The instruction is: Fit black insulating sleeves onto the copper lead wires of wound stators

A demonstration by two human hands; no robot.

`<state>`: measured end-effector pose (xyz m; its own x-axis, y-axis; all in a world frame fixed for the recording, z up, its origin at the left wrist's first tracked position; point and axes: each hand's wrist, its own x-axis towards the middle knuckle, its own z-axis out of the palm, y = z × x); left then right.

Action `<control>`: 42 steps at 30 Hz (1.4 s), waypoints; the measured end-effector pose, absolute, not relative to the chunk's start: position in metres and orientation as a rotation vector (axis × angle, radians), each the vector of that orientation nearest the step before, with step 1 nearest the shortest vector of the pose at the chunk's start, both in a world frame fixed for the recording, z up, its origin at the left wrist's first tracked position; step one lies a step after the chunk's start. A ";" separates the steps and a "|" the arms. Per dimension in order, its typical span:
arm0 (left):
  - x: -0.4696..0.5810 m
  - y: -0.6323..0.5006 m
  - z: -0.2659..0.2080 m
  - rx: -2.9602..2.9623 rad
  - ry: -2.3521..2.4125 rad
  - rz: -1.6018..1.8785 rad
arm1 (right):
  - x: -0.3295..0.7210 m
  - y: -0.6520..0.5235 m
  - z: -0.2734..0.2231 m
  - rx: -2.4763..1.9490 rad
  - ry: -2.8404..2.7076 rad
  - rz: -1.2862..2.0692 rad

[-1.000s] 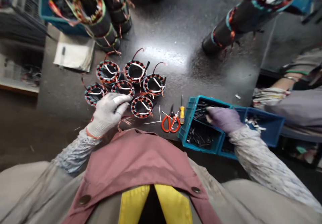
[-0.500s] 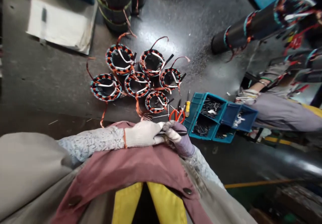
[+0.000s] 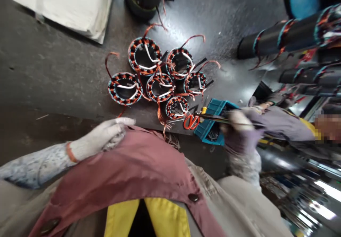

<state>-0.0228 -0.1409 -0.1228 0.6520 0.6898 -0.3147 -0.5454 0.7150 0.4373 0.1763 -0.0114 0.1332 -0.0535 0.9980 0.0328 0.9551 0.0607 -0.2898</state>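
Note:
My left hand (image 3: 105, 137), in a white knit glove, lies against the front of the pink apron (image 3: 149, 159). Its fingers are stretched out and nothing shows in them. Smeared by motion, my right hand (image 3: 241, 127) wears a greyish-purple glove and is over the teal parts bin (image 3: 209, 123). It is closed on a long, slender dark tool whose exact kind is blurred. Left of that tool are red-handled scissors (image 3: 191, 122) and a yellow-handled tool (image 3: 204, 111). Several wound motor stators (image 3: 137, 57) with copper leads and white sleeves stand upright on the dark table.
A paper pad (image 3: 69, 9) lies at the back left. Stacked stators (image 3: 141, 2) stand at the back. Long dark cylinders with windings (image 3: 271, 39) lie at the right. A co-worker's sleeve (image 3: 277, 121) is beyond the bin.
My hands, together at the apron before, have parted. The left has moved left; the right has swung right over the bin with the dark tool. The view has shifted too.

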 end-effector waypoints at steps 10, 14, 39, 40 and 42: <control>-0.038 -0.130 -0.139 0.064 0.496 1.081 | 0.224 0.024 0.041 -2.336 -2.906 -0.336; -0.045 -0.138 -0.142 -0.048 0.553 1.065 | 0.218 0.018 0.045 -2.315 -3.009 -0.437; -0.053 -0.135 -0.154 -0.419 0.583 1.020 | 0.155 0.127 0.079 -1.717 -2.871 -0.450; -0.054 -0.135 -0.153 -0.422 0.581 1.030 | 0.149 0.134 0.071 -1.745 -2.897 -0.469; -0.055 -0.136 -0.153 -0.438 0.591 1.048 | 0.143 0.147 0.052 -1.831 -2.959 -0.568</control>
<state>-0.0554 -0.1363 -0.1530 0.3701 0.6714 -0.6420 -0.8968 0.4385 -0.0584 0.1429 0.1466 0.0522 -0.4072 0.9004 -0.1531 0.7796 0.4300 0.4554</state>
